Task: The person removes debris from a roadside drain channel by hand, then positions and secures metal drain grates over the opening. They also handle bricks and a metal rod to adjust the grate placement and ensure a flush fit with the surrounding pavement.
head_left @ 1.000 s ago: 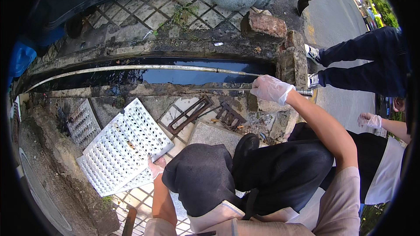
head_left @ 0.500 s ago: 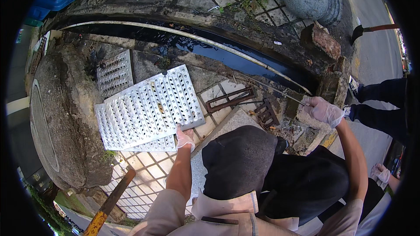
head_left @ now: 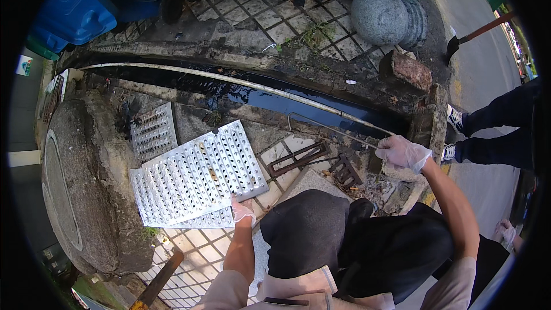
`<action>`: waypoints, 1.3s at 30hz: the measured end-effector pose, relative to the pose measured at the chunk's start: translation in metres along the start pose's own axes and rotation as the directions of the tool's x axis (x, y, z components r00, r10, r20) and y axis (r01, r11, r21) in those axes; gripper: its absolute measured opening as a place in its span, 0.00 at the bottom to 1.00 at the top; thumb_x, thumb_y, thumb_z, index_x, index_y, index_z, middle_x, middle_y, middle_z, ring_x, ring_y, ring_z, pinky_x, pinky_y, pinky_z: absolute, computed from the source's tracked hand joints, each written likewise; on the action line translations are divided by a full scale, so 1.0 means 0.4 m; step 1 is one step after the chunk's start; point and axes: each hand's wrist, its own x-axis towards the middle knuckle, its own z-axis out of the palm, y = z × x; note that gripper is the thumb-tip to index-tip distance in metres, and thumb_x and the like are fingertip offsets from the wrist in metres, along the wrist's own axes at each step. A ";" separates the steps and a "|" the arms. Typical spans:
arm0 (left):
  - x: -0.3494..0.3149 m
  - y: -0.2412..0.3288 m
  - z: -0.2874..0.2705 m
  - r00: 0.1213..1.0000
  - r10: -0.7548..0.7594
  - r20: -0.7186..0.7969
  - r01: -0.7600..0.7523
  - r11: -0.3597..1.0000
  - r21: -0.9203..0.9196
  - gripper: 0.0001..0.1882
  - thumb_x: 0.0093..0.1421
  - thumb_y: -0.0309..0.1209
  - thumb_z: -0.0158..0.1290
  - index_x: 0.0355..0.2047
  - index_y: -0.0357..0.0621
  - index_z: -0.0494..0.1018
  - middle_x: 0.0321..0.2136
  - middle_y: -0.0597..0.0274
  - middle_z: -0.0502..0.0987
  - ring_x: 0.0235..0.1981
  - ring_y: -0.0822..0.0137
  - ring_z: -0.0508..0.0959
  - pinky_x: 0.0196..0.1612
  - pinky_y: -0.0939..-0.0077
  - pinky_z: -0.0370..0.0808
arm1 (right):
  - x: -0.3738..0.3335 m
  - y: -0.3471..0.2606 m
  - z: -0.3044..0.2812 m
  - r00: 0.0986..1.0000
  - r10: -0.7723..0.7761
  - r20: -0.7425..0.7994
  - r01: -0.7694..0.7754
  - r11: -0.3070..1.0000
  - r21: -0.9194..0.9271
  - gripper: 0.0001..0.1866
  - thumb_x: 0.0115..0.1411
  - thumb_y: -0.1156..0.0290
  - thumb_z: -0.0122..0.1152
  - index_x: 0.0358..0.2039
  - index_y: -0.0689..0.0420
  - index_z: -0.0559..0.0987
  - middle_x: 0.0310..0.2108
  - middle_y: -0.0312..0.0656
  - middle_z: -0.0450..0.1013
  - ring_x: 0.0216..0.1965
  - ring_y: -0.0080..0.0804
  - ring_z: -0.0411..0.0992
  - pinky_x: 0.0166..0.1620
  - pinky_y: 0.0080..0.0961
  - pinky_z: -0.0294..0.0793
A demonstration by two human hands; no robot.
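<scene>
My left hand [head_left: 243,209], in a clear thin glove, grips the near right corner of a shiny perforated metal drain cover [head_left: 198,175]. That cover lies tilted over another similar sheet, whose edge shows beneath it. My right hand [head_left: 403,153], also gloved, is closed round a thin metal rod [head_left: 344,133] with a bent hook at its far end. The hook is at the near edge of an open drain channel [head_left: 321,116] holding dark water. A long pale pole [head_left: 252,85] lies along the channel, its right end just by my right hand.
Rusty iron frames [head_left: 297,159] and a broken grate piece [head_left: 345,171] lie on the tiles. A smaller perforated plate [head_left: 155,132] is behind the cover. A brick [head_left: 410,70], a stone ball [head_left: 379,16] and a shovel [head_left: 453,49] stand beyond. Another person's legs [head_left: 496,132] are at right.
My right hand has drawn the rod nearer and left, and its hooked end now shows at the channel's near edge. My left hand keeps its hold on the cover. The view has shifted.
</scene>
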 end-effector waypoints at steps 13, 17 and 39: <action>0.080 -0.022 -0.042 0.994 0.006 0.109 -0.007 1.000 0.008 0.34 0.62 0.51 0.39 0.64 0.49 0.51 0.64 0.58 0.52 0.64 0.59 0.54 0.66 0.60 0.50 | 0.011 0.091 -0.050 0.957 0.247 -0.152 -0.254 0.967 -0.024 0.19 0.57 0.63 0.49 0.23 0.70 0.74 0.17 0.47 0.73 0.16 0.34 0.74 0.23 0.28 0.72; -0.006 -0.018 0.055 0.998 0.053 0.022 -0.052 0.997 -0.061 0.29 0.61 0.40 0.47 0.60 0.42 0.57 0.58 0.51 0.62 0.58 0.57 0.64 0.60 0.57 0.63 | -0.011 0.153 -0.075 0.945 0.271 -0.181 -0.278 0.960 -0.014 0.17 0.54 0.68 0.45 0.20 0.70 0.74 0.17 0.48 0.73 0.16 0.35 0.73 0.21 0.30 0.72; 0.018 0.042 0.006 0.988 -0.058 0.144 0.037 0.988 0.148 0.26 0.57 0.30 0.50 0.57 0.38 0.61 0.53 0.50 0.68 0.53 0.56 0.69 0.57 0.58 0.66 | -0.061 0.306 -0.088 0.951 0.241 -0.193 -0.252 0.967 -0.036 0.16 0.51 0.66 0.50 0.17 0.68 0.72 0.14 0.46 0.70 0.15 0.34 0.71 0.18 0.29 0.68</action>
